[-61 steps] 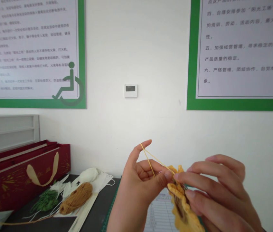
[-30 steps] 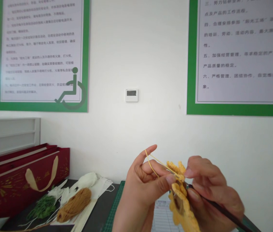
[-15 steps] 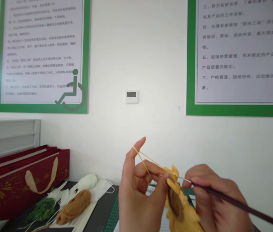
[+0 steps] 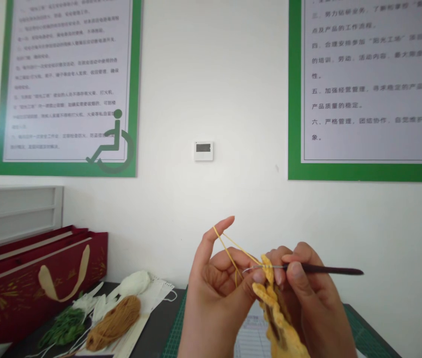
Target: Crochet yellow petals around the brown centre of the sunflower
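My left hand (image 4: pixel 218 293) pinches the edge of a yellow crocheted piece (image 4: pixel 283 323) with a brown centre, between thumb and fingers. Yellow yarn (image 4: pixel 227 248) loops over its raised index finger and runs down to the work. In my right hand (image 4: pixel 310 293) is a crochet hook (image 4: pixel 330 270) with a dark handle, lying nearly level. Its metal shaft passes at the yellow edge, close to the left fingertips. A thin wire (image 4: pixel 249 270) curves beside the left thumb. The crocheted piece hangs between both hands, seen almost edge-on, and the right hand partly covers it.
A brown yarn skein (image 4: pixel 116 323), green yarn (image 4: pixel 63 325) and white yarn (image 4: pixel 135 283) lie on the dark table at left. Red gift bags (image 4: pixel 95 258) stand behind them. Under the hands are a green cutting mat (image 4: pixel 175 323) and a printed sheet (image 4: pixel 250 333).
My right hand has moved left, closer to the left hand. The hook has swung from slanting down to nearly level, and the crocheted piece has turned more edge-on.
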{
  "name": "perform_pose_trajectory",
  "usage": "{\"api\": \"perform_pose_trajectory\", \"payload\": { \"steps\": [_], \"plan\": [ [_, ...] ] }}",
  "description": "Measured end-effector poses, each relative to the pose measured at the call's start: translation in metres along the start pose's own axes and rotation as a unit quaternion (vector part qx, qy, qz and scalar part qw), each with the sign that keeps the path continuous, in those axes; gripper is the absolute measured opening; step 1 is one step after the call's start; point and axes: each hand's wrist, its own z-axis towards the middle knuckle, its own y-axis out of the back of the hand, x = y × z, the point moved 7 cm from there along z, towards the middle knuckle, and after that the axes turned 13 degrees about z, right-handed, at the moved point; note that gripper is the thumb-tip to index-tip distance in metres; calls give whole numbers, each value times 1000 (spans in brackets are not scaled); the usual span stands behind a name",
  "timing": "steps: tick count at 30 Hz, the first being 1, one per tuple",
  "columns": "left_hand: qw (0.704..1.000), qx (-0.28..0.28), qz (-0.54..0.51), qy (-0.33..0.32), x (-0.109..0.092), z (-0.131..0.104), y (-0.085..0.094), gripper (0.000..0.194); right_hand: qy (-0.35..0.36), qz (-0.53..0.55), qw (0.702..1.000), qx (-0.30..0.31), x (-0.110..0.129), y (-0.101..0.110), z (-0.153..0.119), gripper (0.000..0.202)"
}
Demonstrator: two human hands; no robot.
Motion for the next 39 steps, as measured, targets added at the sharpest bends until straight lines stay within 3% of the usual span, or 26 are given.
{"api": "perform_pose_trajectory", "payload": {
  "steps": [2, 4, 6, 7, 8, 9, 10, 13, 16, 23, 28, 30, 39],
  "plan": [
    [1000, -4, -1, -13, -2, -2, -2, 73, 67, -60, 996, 9, 10, 0, -2, 8],
    [1000, 0, -1, -20, -2, -4, -4, 71, 195, -184, 962, 54, 28, -5, -5, 5],
    [1000, 28, -13, 4, 2, -3, -8, 77, 372, -310, 870, 92, 47, -14, -16, 15],
    [998, 51, -26, 30, 6, -3, -11, 81, 442, -346, 820, 109, 53, -19, -23, 19],
    [994, 77, -43, 60, 10, -3, -14, 84, 484, -354, 791, 120, 55, -21, -28, 21],
    [989, 104, -61, 89, 14, -2, -17, 85, 495, -337, 792, 122, 57, -21, -29, 21],
    [982, 128, -76, 113, 17, -2, -19, 86, 477, -303, 816, 120, 57, -19, -26, 17],
    [970, 176, -93, 137, 18, -1, -19, 86, 346, -172, 919, 80, 49, -13, -11, 2],
    [968, 194, -95, 126, 16, 0, -16, 84, 265, -91, 958, 56, 44, -12, -6, 6],
    [954, 244, -116, 129, 19, -1, -16, 74, 136, -42, 987, 78, 37, -10, 1, 17],
    [945, 268, -140, 125, 20, 3, -14, 54, 54, -5, 996, 74, 22, -11, 3, 23],
    [943, 272, -147, 124, 20, 3, -14, 50, 52, 0, 996, 72, 21, -11, 3, 23],
    [934, 290, -149, 144, 19, -3, -22, 69, 87, -33, 991, 98, 30, -13, 0, 19]
  ]
}}
